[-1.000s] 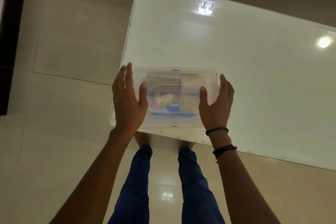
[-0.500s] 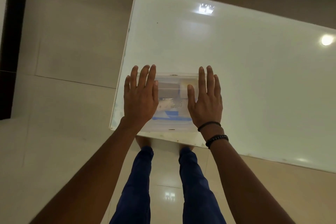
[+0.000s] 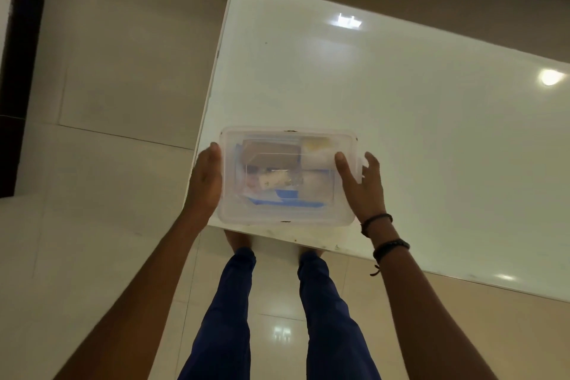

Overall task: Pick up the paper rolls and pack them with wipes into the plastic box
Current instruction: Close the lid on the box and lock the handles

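A clear plastic box (image 3: 287, 216) with its lid on sits at the near left corner of the white table (image 3: 401, 133). Through the lid I see a blue-edged wipes pack (image 3: 283, 196), a brown paper roll (image 3: 271, 156) and a pale roll (image 3: 316, 156). My left hand (image 3: 205, 182) grips the box's left side. On the right side, my right hand (image 3: 361, 185) holds the box with the thumb over the lid and the fingers at the side latch.
The table's left edge (image 3: 212, 83) and near edge (image 3: 431, 271) border a glossy tiled floor (image 3: 108, 71). My legs in blue trousers (image 3: 228, 302) stand just under the near edge. A dark strip (image 3: 18, 71) runs along the far left.
Half a second ago both palms lay flat on the lid. Now both hands have moved off the lid to the box's left and right sides and grip it there.
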